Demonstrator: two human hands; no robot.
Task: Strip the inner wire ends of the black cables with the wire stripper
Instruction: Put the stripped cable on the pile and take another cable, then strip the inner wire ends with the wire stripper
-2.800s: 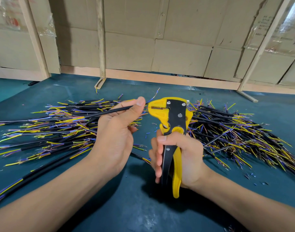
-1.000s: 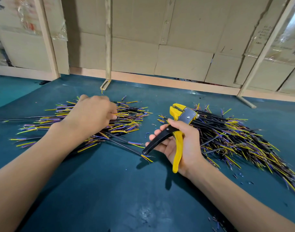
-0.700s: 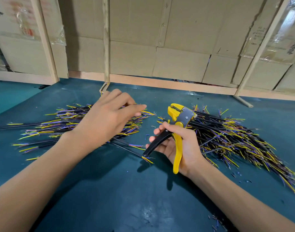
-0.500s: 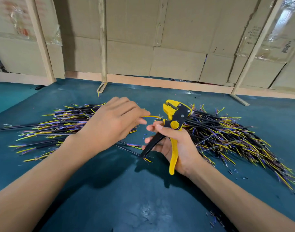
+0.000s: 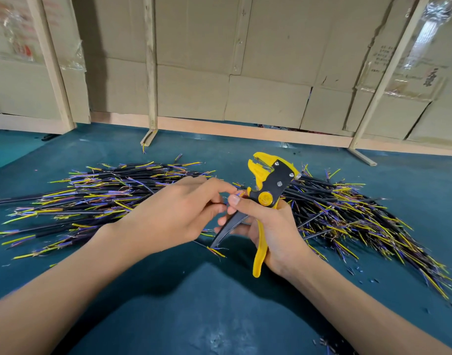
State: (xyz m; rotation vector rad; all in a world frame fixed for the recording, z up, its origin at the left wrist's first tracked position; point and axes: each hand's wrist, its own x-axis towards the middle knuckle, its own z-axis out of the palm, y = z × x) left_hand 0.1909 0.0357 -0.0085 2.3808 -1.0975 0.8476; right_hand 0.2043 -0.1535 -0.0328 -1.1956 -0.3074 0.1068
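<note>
My right hand [image 5: 268, 226] grips the yellow and black wire stripper [image 5: 269, 184] by its handles, jaws pointing up and away. My left hand [image 5: 178, 213] pinches a black cable whose coloured inner wire ends [image 5: 239, 193] stick out at my fingertips, right beside the stripper's pivot and my right thumb. The cable's body is mostly hidden under my left hand. One heap of black cables [image 5: 99, 198] with yellow and purple ends lies to the left. A second heap of black cables [image 5: 347, 216] lies to the right, behind the stripper.
The work surface is a dark teal mat [image 5: 207, 303]. Small snipped bits of insulation [image 5: 360, 275] lie scattered at the right. A cardboard wall with wooden battens [image 5: 151, 73] stands along the far edge.
My left hand left the left heap with a cable and came right, up against the stripper. My right hand tilted the stripper more upright and kept its grip.
</note>
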